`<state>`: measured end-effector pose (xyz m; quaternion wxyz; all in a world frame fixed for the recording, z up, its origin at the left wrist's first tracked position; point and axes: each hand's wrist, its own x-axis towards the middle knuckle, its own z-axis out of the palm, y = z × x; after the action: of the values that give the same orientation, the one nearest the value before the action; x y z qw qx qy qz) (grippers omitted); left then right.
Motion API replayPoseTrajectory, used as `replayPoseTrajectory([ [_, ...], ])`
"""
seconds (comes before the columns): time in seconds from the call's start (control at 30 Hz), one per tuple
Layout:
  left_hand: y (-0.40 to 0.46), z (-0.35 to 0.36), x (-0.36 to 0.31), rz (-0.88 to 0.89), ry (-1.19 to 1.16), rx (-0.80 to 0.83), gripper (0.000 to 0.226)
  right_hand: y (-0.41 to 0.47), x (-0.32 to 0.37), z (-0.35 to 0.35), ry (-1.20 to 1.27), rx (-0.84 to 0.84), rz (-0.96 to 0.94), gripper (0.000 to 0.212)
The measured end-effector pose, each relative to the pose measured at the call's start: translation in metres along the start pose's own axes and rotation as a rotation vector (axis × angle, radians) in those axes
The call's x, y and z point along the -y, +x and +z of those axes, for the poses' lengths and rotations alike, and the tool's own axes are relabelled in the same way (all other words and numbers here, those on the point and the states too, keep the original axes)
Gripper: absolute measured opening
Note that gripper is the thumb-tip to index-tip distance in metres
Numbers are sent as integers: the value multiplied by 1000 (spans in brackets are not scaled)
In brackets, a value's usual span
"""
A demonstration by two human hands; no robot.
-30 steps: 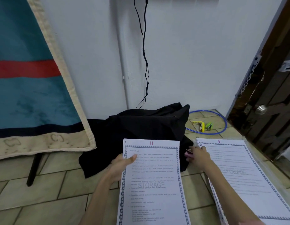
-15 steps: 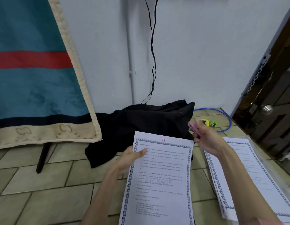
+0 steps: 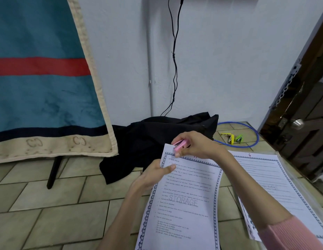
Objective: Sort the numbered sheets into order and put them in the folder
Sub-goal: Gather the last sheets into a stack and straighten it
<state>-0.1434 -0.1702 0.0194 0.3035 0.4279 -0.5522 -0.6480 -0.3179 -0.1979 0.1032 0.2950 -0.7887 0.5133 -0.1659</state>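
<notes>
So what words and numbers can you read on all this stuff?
"OPTICAL DISCS": heading on the white bordered sheet held in the left hand.
"STORAGE": faint outlined word across that sheet.
"6": red number on top of the white sheet stack at the right.
Body text on both: too small to read.

Bare tiled floor (image 3: 48,210) is left open to the left. Ahead, passage is blocked by a black garment (image 3: 153,141); rightward, by a sheet stack (image 3: 276,186) and wooden door (image 3: 308,127).
</notes>
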Motion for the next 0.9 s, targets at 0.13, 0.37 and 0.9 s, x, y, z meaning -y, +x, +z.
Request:
replayPoseTrajectory([
  [0.13,-1,2,-2,6,7,-6,15,0,1,5,78,-12,-18,21],
  [0.37,-4,6,-4,18,11,12,16,2,0,11,116,-20,-23,22],
  [0.9,-3,9,-1,11,78,11,17,1,-10,25,207,-129,2,12],
])
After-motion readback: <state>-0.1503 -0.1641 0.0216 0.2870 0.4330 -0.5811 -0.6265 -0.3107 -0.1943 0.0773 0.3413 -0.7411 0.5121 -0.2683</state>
